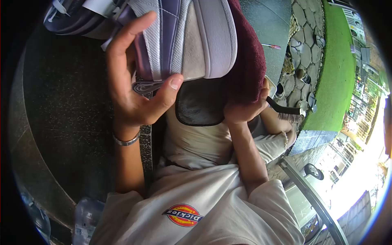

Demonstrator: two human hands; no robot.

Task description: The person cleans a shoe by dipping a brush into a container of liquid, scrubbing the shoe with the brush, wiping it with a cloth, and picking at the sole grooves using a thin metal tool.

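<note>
My left hand [132, 92] grips the edge of a padded lilac and grey item [196, 36] with webbing strips and a suede panel. Its thumb and fingers are set apart around the edge; I cannot tell if it is a bag or a shoe. A rolled strap [147, 86] shows below that edge. My right hand [247, 109] is closed round the black handle of a bristle brush [290, 115], its bristles pointing down. Maroon cloth [251, 53] lies beside the item and against my right hand. Under both is a black flap [200, 104] with rounded corners.
Another purple item [77, 24] with a white tag [100, 6] is at upper left on the dark speckled surface [69, 94]. A pen [271, 46] lies at upper right. Clear plastic bottles [87, 216] stand lower left. Stone paving [300, 77] and grass [332, 69] are beyond.
</note>
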